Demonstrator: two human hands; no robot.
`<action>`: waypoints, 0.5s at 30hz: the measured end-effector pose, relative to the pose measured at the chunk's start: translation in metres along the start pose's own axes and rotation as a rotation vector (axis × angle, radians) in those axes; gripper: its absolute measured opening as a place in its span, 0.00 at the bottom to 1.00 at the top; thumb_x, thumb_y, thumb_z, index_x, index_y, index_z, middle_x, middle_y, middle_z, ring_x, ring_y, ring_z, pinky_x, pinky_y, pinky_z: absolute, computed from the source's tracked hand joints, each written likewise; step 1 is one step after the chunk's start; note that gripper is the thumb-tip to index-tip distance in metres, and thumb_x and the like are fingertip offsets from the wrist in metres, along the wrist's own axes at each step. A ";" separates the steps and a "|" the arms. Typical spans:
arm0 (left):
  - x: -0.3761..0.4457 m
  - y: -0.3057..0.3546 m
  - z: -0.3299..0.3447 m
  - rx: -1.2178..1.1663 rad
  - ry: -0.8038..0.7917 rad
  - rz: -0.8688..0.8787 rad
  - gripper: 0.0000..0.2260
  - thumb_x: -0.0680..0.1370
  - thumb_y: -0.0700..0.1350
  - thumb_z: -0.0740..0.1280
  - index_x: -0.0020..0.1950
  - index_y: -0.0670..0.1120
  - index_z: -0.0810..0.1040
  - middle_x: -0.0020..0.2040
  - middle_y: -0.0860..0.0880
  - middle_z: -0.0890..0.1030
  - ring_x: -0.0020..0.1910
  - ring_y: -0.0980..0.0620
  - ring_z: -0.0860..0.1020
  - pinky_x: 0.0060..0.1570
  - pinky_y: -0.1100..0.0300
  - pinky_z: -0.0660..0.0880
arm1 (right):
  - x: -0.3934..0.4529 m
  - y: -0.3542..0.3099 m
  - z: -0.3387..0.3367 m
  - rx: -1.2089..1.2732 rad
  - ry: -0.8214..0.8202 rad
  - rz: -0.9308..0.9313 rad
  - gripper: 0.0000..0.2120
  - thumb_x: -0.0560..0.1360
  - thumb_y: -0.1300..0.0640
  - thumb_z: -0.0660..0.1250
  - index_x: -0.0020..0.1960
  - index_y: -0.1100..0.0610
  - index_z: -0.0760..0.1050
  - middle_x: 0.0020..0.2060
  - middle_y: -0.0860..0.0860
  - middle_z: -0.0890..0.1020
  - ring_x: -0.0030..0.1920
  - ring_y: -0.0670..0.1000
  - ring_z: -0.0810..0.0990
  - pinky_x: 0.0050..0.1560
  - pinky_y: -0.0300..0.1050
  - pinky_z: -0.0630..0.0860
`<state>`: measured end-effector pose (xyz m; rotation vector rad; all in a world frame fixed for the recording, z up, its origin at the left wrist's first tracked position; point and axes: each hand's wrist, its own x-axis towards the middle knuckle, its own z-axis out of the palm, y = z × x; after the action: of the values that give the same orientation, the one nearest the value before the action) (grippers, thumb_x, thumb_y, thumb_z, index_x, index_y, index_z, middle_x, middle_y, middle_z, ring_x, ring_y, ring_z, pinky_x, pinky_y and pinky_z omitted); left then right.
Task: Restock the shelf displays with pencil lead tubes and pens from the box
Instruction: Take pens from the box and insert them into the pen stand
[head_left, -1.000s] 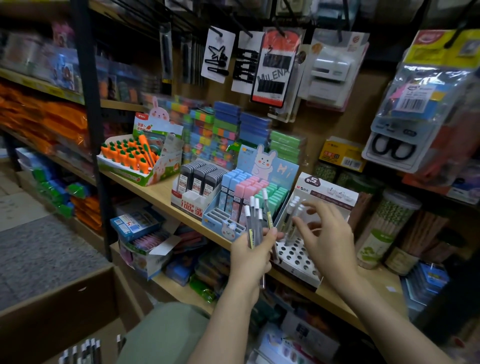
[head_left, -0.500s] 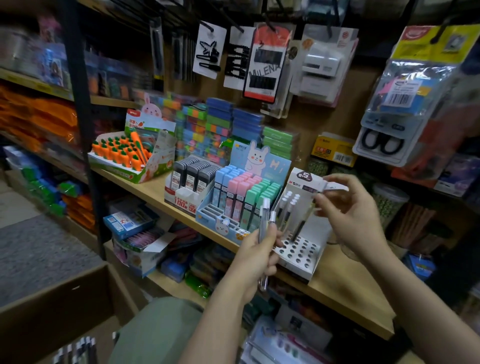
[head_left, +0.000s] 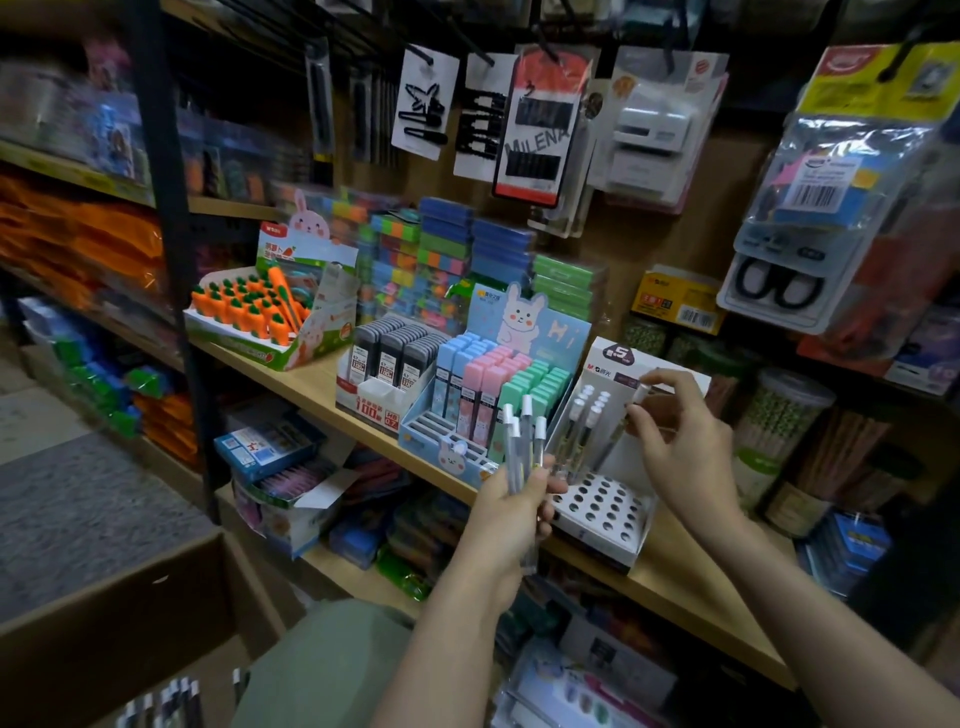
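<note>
Two hands work at the shelf: the left hand (head_left: 511, 499) holds four pens (head_left: 524, 441) with white caps, and the right hand (head_left: 675, 441) pinches one more pen (head_left: 621, 428). About six pens (head_left: 584, 415) stand in the white holed display (head_left: 602, 506). Three rows of dark lead tubes (head_left: 395, 345) fill one tray (head_left: 363, 400), and three colours of lead cases (head_left: 498, 371), blue, pink and green, fill the rabbit tray (head_left: 441, 431). One carton of carrot pens (head_left: 249, 306) sits to the left
</note>
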<state>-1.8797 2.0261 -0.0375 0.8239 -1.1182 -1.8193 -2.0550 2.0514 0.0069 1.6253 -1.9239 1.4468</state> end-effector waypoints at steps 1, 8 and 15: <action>0.001 -0.001 -0.001 -0.001 0.028 -0.002 0.09 0.83 0.44 0.60 0.58 0.49 0.78 0.40 0.53 0.82 0.34 0.57 0.73 0.34 0.65 0.74 | 0.001 0.000 0.000 -0.003 -0.002 0.007 0.14 0.76 0.60 0.69 0.56 0.46 0.71 0.41 0.43 0.82 0.41 0.38 0.82 0.43 0.42 0.81; -0.001 0.000 0.002 0.020 0.063 -0.039 0.09 0.83 0.46 0.60 0.57 0.50 0.79 0.45 0.52 0.82 0.36 0.57 0.73 0.32 0.65 0.74 | 0.014 -0.007 0.008 -0.100 -0.041 0.031 0.11 0.75 0.61 0.71 0.53 0.49 0.75 0.35 0.40 0.78 0.38 0.40 0.78 0.43 0.37 0.76; -0.002 0.001 0.002 -0.050 -0.009 -0.042 0.07 0.81 0.42 0.63 0.54 0.45 0.82 0.39 0.49 0.78 0.37 0.55 0.75 0.39 0.62 0.75 | 0.009 -0.001 0.014 -0.128 -0.077 0.031 0.13 0.74 0.64 0.71 0.47 0.48 0.72 0.37 0.42 0.78 0.39 0.43 0.79 0.42 0.38 0.75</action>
<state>-1.8804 2.0281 -0.0356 0.8168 -1.0635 -1.8799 -2.0520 2.0356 0.0069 1.6223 -2.0472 1.2612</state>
